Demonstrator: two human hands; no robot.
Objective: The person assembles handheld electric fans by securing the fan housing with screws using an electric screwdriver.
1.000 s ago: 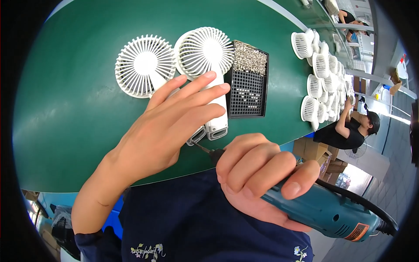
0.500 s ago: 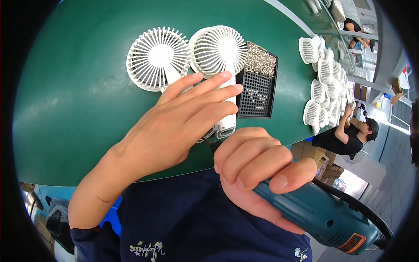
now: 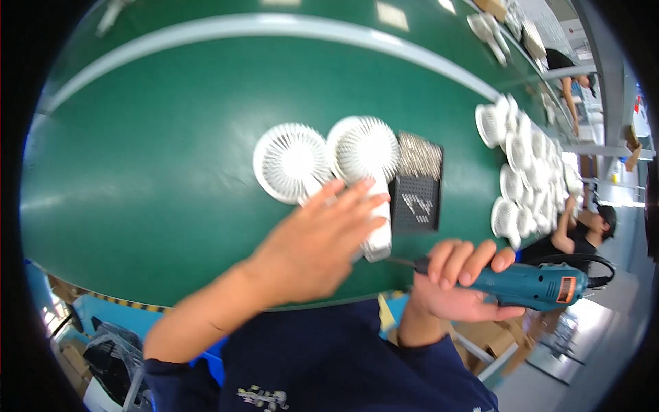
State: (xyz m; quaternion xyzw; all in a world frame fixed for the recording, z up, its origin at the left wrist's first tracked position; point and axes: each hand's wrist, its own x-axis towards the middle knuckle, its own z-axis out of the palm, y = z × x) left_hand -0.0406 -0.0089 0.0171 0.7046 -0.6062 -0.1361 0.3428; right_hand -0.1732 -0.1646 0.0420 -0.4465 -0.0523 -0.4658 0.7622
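Note:
Two white handheld fans lie side by side on the green table, the left fan (image 3: 292,163) and the right fan (image 3: 365,147). My left hand (image 3: 312,240) rests across their handles with its fingers stretched out and apart, blurred by motion. In my right hand (image 3: 456,278) is a teal electric screwdriver (image 3: 525,285), wrapped by the fingers and held nearly level. Its thin bit points left, close to the bottom end of the right fan's handle; whether it touches cannot be made out. Beside that fan lies a black screw tray (image 3: 417,202) with small metal screws heaped at its far end.
Many more white fans (image 3: 522,175) are piled along the table's right side. A co-worker in black (image 3: 583,237) reaches toward the pile. A pale rail (image 3: 274,26) curves across the table's far part. Cardboard boxes (image 3: 484,336) stand below at right; a bagged dark item (image 3: 113,360) is at lower left.
The view has shifted, so the fans appear lower and farther off. My right hand has turned the screwdriver more level and away to the right. My left hand stays over the fan handles.

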